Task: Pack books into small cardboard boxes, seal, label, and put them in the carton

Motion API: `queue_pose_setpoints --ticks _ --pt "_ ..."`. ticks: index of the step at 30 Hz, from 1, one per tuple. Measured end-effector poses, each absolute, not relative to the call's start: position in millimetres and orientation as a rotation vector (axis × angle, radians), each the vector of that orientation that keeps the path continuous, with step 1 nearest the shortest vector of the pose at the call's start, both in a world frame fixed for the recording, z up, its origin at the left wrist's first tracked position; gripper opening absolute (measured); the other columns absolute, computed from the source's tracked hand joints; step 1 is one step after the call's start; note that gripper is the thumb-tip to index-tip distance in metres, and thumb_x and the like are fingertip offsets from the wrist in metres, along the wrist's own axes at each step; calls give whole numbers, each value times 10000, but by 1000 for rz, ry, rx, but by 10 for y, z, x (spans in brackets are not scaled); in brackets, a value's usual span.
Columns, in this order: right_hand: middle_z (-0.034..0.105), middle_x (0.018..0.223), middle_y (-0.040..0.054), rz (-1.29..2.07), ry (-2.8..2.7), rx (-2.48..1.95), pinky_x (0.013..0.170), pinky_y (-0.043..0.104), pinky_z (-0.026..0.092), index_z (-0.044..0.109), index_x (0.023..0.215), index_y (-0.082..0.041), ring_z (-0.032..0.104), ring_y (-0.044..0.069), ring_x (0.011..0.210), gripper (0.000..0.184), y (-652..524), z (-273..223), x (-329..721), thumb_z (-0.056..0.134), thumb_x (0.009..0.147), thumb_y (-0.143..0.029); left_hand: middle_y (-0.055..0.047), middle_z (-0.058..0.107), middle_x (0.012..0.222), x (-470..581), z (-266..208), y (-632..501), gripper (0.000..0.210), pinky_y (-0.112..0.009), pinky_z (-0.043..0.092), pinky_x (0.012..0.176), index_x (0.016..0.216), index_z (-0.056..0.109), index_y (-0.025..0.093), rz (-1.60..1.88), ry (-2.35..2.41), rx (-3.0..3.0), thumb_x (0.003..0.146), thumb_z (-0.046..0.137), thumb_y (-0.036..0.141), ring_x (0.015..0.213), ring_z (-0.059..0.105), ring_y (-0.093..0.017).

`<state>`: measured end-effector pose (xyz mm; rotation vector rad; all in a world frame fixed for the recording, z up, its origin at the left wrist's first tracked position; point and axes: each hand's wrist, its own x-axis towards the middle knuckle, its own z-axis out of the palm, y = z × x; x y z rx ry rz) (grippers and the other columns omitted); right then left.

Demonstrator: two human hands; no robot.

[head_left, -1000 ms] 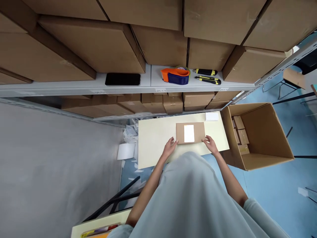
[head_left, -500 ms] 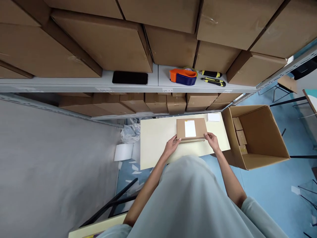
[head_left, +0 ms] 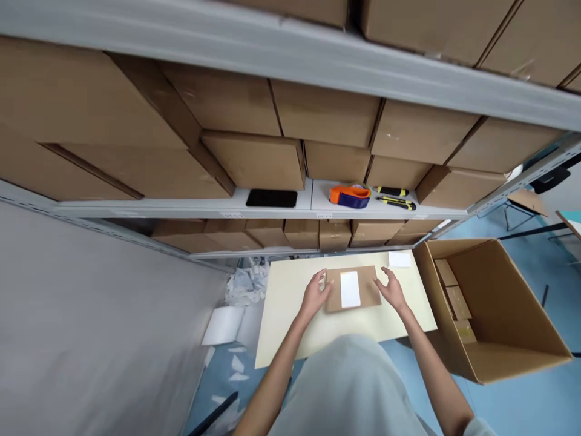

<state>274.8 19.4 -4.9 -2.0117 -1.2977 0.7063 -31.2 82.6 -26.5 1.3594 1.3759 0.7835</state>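
A flat brown cardboard box [head_left: 334, 293] lies on the pale yellow tabletop [head_left: 287, 315], with a blank-looking white label [head_left: 350, 289] on its upper face. At its left edge is my left hand [head_left: 315, 295], fingers apart and curved, the thumb near or touching the cardboard. My right hand [head_left: 391, 290] is beside the right edge, thumb and fingers spread; its thumb tip is close to the box, and I cannot tell whether it touches. Neither hand is closed around the box.
A large open carton [head_left: 512, 303] with several small boxes stands right of the table. A white stack [head_left: 399, 260] lies at the back right corner. The shelf above bears a phone [head_left: 271, 198], an orange and blue tape dispenser [head_left: 349, 196], cutters [head_left: 396, 202] and cartons.
Both hands have loosened from the box's near corners and opened at its sides. The box now lies flat on the table. My view has tilted up, showing more shelving.
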Motion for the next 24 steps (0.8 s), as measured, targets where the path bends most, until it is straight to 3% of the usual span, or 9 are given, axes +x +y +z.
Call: queue_pose_setpoints --ticks 4,6,11,18,24 --pt "681 1481 210 453 -1601 -1818 1229 552 463 645 1430 -173 608 377 1430 629 1065 572 2757 594 984 -614 -142 621 1576 -65 474 1500 547 -470 550 1173 1517 598 253 942 1270 1660 1011 641 455 1397 658 -300" --pt "665 1497 220 344 -1742 -1708 1236 541 445 615 1469 -147 597 374 1431 616 1523 933 2708 594 1006 -552 -138 583 1622 82 813 1809 557 -473 473 1256 1551 569 238 1011 1235 1814 1023 620 410 1499 570 -294" --pt "660 1479 228 127 -2019 -1710 1211 485 426 596 1492 -116 583 358 1406 549 2479 1667 2471 623 1030 -412 -165 542 1660 397 1303 2448 575 -529 343 1343 1570 546 198 1072 1240 2051 1007 602 302 1576 477 -309" --pt "739 1366 228 162 -2242 -1995 1141 442 444 696 1353 -118 652 345 1332 453 2992 1918 2071 758 982 -372 -217 578 1604 571 1334 2690 570 -605 392 1302 1550 556 162 1111 1311 2087 988 572 255 1541 520 -355" --pt "727 1377 269 140 -2239 -1954 1214 466 393 706 1321 -76 616 368 1389 405 2975 1849 1998 702 1014 -341 -194 630 1545 570 1086 2442 555 -590 434 1277 1521 590 200 1127 1354 2026 968 588 243 1489 574 -343"
